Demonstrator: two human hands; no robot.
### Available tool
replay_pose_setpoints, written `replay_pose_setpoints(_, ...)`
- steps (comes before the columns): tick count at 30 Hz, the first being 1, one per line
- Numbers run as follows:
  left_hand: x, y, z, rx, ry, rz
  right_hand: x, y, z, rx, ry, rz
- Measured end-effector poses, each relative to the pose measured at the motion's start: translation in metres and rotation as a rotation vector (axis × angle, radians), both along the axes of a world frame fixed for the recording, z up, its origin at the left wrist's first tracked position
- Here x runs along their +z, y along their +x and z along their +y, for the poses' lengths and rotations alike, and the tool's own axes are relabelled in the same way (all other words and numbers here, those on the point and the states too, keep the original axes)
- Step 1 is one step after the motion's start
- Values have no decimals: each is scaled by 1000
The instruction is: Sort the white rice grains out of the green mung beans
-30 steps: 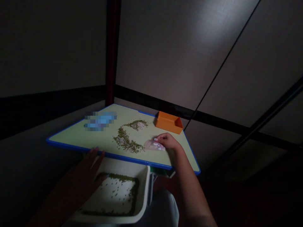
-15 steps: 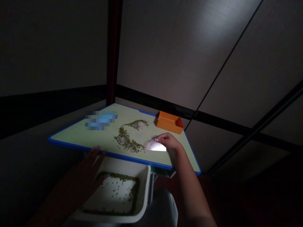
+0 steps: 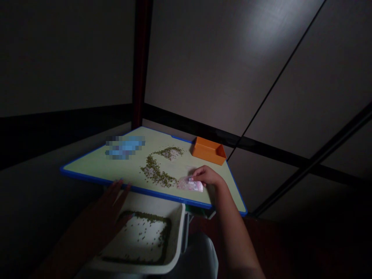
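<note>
My right hand (image 3: 205, 175) pinches a thin, see-through, half-round scraper (image 3: 190, 184) with a pinkish shine, its straight edge down at the board. Just left of it, small green beans (image 3: 158, 174) lie in a curved band on the pale yellow board (image 3: 124, 172), with pinkish-white bits among them. My left hand (image 3: 112, 205) is in shadow, its fingers apart; the fingertips touch the board's blue front edge, and the thumb reaches over the white basin (image 3: 180, 228). Under the board's front edge, that basin has green beans along its inner sides and a few scattered over its bottom.
An orange box (image 3: 208, 152) stands at the board's back right corner. Toward the back left lies a blurred-out light blue item (image 3: 125, 148). Dark panelled walls (image 3: 203, 69) rise close behind. My knee (image 3: 200, 255) is below, right of the basin.
The scraper has tilted and come slightly toward me with my right hand; its bright glare has faded, showing its pinkish surface. My left hand and the beans look unchanged.
</note>
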State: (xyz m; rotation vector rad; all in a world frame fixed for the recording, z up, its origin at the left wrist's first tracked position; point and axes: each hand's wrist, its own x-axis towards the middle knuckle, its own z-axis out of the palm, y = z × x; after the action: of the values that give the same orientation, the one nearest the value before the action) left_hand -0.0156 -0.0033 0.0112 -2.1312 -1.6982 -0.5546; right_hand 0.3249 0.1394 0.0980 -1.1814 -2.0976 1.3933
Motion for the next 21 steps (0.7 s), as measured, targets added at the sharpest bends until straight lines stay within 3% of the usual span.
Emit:
replay_pose_setpoints(11,1,0,-2,16,8,66,2,7,2,-92,42,-40)
replay_pose_setpoints(21,-5,-2,3,22,37,82,-9,0,7,-151,162,-30)
